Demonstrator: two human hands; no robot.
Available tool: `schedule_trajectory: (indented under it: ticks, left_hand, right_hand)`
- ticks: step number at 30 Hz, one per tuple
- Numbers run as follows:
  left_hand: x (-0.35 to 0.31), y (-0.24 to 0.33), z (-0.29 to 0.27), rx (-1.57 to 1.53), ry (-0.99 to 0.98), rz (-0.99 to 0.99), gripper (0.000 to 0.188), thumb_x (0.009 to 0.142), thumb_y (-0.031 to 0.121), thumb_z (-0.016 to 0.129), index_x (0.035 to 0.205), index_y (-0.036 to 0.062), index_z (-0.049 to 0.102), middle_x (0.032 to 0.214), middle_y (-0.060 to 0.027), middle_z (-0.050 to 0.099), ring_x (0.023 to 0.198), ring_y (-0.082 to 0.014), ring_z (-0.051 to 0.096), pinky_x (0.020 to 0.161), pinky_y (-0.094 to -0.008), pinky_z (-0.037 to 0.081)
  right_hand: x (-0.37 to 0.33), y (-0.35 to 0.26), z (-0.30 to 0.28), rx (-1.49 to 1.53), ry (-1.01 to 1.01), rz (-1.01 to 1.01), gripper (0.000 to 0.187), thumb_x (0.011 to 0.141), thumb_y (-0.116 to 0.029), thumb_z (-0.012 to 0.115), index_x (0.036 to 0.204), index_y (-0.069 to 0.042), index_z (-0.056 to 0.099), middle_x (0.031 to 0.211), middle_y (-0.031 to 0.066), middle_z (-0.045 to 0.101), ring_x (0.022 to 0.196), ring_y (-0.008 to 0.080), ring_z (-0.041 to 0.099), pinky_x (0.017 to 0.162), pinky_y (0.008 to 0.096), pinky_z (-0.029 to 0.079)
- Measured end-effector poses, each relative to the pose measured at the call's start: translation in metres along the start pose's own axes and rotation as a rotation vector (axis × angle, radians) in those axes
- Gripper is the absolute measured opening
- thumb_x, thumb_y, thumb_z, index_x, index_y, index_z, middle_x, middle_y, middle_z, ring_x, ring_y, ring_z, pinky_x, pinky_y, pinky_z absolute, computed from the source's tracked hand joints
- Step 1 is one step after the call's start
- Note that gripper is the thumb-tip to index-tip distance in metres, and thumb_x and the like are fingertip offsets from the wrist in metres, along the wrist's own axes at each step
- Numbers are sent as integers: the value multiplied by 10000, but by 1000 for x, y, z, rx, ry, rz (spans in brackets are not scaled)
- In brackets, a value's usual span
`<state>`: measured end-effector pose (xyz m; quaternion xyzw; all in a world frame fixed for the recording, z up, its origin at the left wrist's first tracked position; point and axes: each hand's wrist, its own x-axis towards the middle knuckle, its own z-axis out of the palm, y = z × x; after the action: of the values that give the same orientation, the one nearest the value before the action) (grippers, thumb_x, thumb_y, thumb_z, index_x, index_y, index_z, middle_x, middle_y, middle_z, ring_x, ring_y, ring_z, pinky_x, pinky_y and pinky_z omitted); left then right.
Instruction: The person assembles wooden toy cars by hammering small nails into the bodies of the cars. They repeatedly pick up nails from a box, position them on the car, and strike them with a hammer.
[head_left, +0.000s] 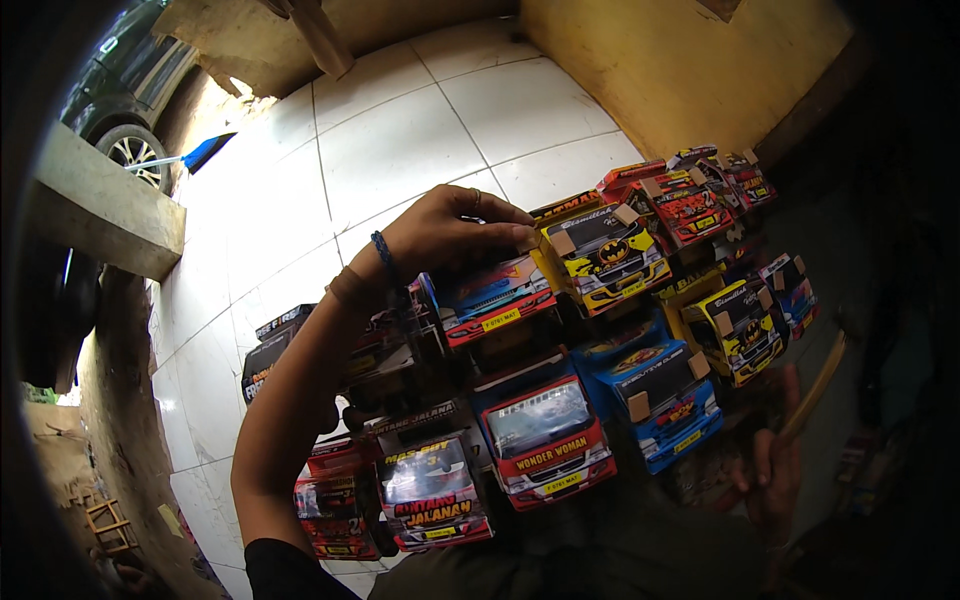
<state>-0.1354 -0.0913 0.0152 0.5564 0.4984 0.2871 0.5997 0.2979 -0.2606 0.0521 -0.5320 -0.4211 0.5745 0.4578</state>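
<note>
Several printed toy trucks hang or stand in two rows before me. My left hand [455,225], wearing a blue bracelet and a ring, reaches over the upper row, its thumb and fingers pinched at the left edge of a yellow and black toy truck [612,255]. Below that hand is a red and light-blue toy truck [495,295]. In the lower row are a red toy truck [545,435], a blue toy truck [660,405] and another yellow toy truck [740,325]. In shadow at the right, my right hand [768,475] is closed round a wooden stick [818,382].
White floor tiles [390,140] spread beyond the trucks. A yellowish wall [690,70] stands at the far right. To the left are a concrete ledge [110,210], a blue broom [207,152], a parked car [135,150] and a small wooden ladder-like frame [108,525].
</note>
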Motion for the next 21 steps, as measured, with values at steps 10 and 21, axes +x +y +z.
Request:
schedule_trajectory:
  ticks: [10,21]
  left_hand:
    - [4,-14,-3,-23,-7,63,380,944,279,764,1210,9,731,1080,-129,765,952,-166,734,838,-281,612]
    - [11,-26,-5,-71,-30,128,387,933,280,773,1208,10,734,1071,-140,767,946,-183,736,856,-296,608]
  right_hand:
    - [25,-30,16,-356,-68,-160,777,1072,-424,515,1647,-96,108,644,-55,417,467,15,368,412,189,361]
    - [51,-61,54,-489,-236,-71,663,1038,-208,598,1587,5,294,1042,50,615,816,63,581,687,212,468]
